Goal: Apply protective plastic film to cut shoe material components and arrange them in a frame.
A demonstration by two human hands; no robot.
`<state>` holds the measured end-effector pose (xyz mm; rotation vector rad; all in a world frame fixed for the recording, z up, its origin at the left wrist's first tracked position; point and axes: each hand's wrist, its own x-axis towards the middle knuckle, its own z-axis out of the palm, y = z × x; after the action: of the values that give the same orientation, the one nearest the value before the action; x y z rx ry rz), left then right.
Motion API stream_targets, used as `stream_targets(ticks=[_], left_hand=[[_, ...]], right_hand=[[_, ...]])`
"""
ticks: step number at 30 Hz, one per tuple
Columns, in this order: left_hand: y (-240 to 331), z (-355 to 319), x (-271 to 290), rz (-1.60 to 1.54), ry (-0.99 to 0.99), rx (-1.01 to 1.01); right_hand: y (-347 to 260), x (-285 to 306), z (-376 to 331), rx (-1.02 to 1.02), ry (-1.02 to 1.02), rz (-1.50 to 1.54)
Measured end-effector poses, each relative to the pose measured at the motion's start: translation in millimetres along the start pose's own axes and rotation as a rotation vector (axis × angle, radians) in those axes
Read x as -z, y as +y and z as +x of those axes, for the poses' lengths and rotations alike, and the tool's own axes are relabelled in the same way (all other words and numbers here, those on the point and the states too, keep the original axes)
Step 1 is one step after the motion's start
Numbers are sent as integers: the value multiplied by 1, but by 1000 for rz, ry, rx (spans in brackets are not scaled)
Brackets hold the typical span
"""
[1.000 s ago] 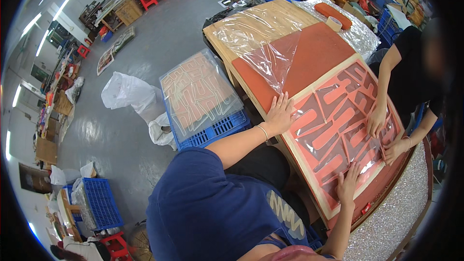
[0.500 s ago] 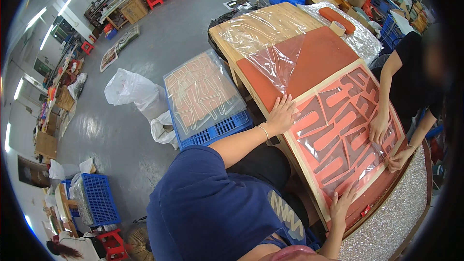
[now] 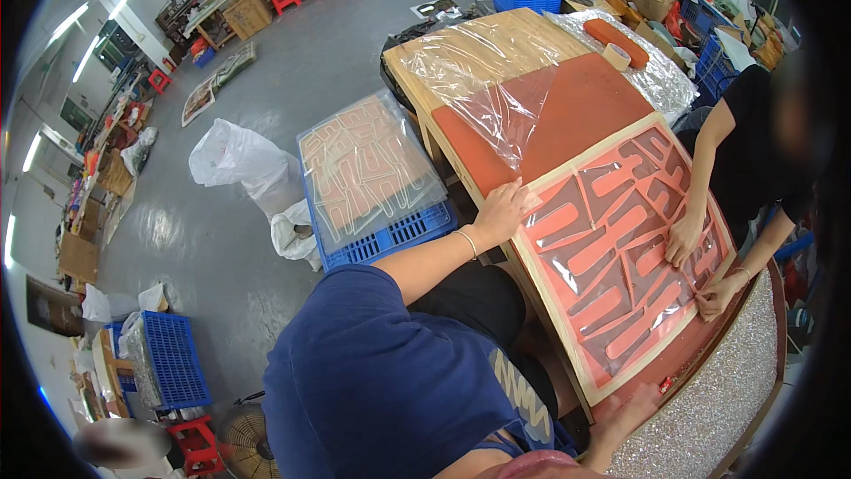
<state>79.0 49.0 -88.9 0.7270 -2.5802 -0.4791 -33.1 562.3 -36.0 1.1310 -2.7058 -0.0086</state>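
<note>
Head view, one moment, listed by item.

Left hand (image 3: pixel 503 210): forearm stretched forward from the blue shirt (image 3: pixel 381 381) toward 1 o'clock, bracelet at the wrist; palm laid flat, fingers together and extended, pressing the near-left corner of the cream-framed panel (image 3: pixel 620 244). Nothing gripped.

Right hand (image 3: pixel 631 408): at 5 o'clock, low in frame, resting at the near bottom edge of the panel; fingers slightly spread on the edge, partly hidden, grip not clear.

Cream-framed panel: large tilted rectangle at 3 o'clock from centre, lying on the wooden table (image 3: pixel 479 54); red elongated cut-out shapes under glossy clear film.

Plain red sheet (image 3: pixel 576 111): beyond the panel at 1 o'clock, touching its far edge, partly under loose clear film (image 3: pixel 496 98).

Co-worker's hands (image 3: pixel 684 238): at the panel's right side, 3 o'clock, one flat on the red shapes, the other just below at the edge; black sleeve above.

Tape roll (image 3: pixel 616 55): far end of the table, 1 o'clock.

Blue crate (image 3: pixel 390 231): on the floor at 10 o'clock from the left hand, topped by a similar film-covered sheet.

White bag (image 3: pixel 235 155): beside the crate, 9 o'clock.
</note>
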Motion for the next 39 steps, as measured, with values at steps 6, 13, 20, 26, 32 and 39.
stream_targets(ticks=[6,13,20,26,32,39], left_hand=[[3,7,20,-277,79,277],[-5,18,36,-945,-74,697],[-16,1,20,-1440,-150,765],[-36,7,16,-1321,-273,708],[-6,17,38,-1215,-290,642],[77,30,149,-1388,-504,156]], right_hand=[[95,-6,-70,-479,-121,-135],[111,-22,-101,-697,-292,135],[99,-48,-91,-419,73,119],[63,-14,-73,-589,246,51],[25,29,-27,-459,479,123],[-96,53,63,158,287,659]])
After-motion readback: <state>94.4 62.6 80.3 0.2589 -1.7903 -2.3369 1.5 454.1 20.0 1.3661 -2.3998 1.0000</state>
